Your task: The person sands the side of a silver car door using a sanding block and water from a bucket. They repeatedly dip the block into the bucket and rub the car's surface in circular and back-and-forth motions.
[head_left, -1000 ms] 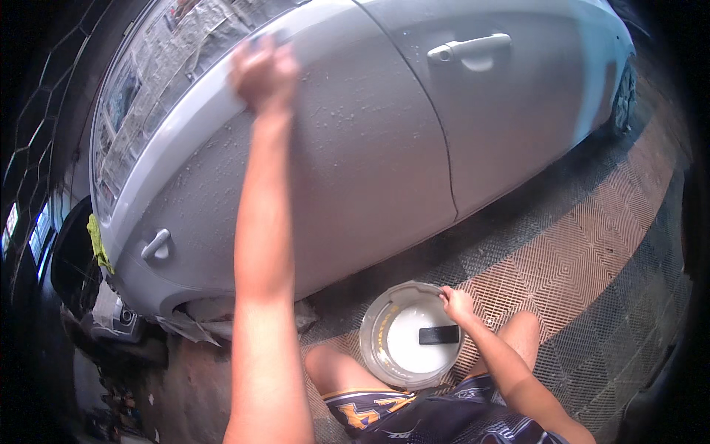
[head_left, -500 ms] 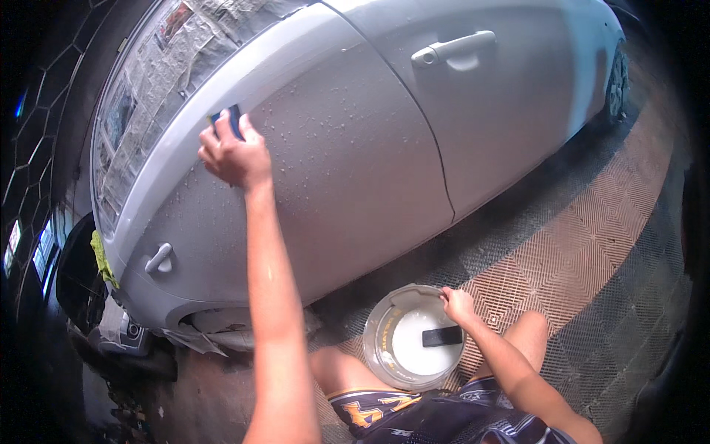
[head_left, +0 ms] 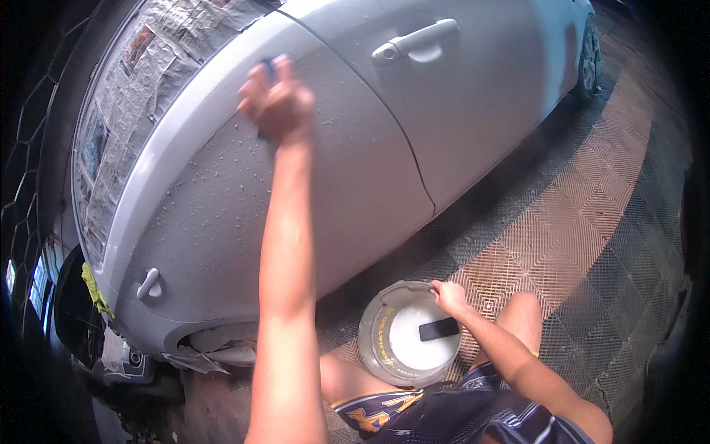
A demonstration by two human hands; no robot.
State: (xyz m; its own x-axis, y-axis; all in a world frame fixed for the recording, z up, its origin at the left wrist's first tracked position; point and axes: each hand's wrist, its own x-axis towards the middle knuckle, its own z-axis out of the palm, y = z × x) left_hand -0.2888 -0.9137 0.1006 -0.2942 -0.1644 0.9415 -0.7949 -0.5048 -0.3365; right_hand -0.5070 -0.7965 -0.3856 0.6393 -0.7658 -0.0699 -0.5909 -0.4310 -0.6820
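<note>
My left hand is closed around a dark blue sanding block, mostly hidden by the fingers and blurred. It is against the upper part of a grey car door dotted with pale wet drops. Low on the right, my right hand grips the rim of a translucent bucket between my legs. Whitish, cloudy water fills its bottom, and a black rectangular block shows inside it.
Newspaper covers the car's window. Door handles stick out of the panels. A yellow-green cloth hangs at the car's left end. Patterned floor tiles lie right of the car. Paper hangs by the wheel arch.
My left hand has slid up and to the right along the door with the sanding block. My right hand stays on the bucket rim. The whole view has shifted slightly.
</note>
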